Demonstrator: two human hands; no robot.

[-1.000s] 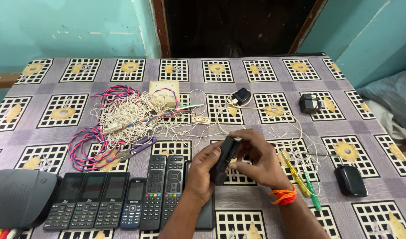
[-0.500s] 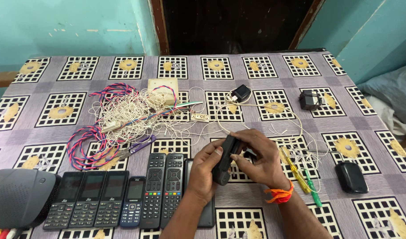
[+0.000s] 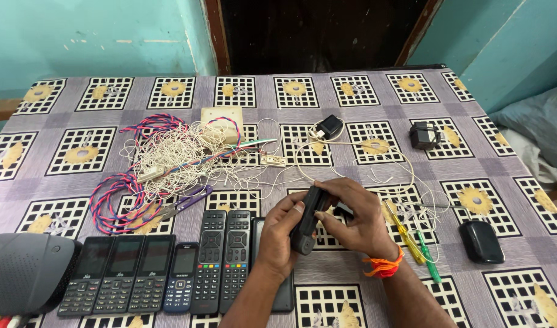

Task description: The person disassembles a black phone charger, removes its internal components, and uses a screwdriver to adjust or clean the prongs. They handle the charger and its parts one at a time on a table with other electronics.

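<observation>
I see my left hand [image 3: 278, 234] and right hand [image 3: 357, 218] both closed around a slim black plastic remote-like device [image 3: 307, 220], held tilted just above the patterned purple tablecloth [image 3: 363, 103] near the front edge. The left fingers wrap its lower end; the right thumb and fingers pinch its upper part. An orange thread band [image 3: 383, 267] circles my right wrist.

Just left of my hands lie two black remote controls [image 3: 223, 258] side by side, then a small dark blue keypad phone [image 3: 181, 276] and three black keypad phones [image 3: 117, 273] in a row. A round grey speaker [image 3: 23, 270] sits at the far left corner. Behind them sprawls a tangle of white, pink and blue wires [image 3: 169, 158] touching a cream switch box [image 3: 220, 118]. To my right lie a yellow-handled screwdriver [image 3: 403, 234], a green-handled screwdriver [image 3: 429, 264] and a black mouse [image 3: 481, 241]. I see no container holding anything.
</observation>
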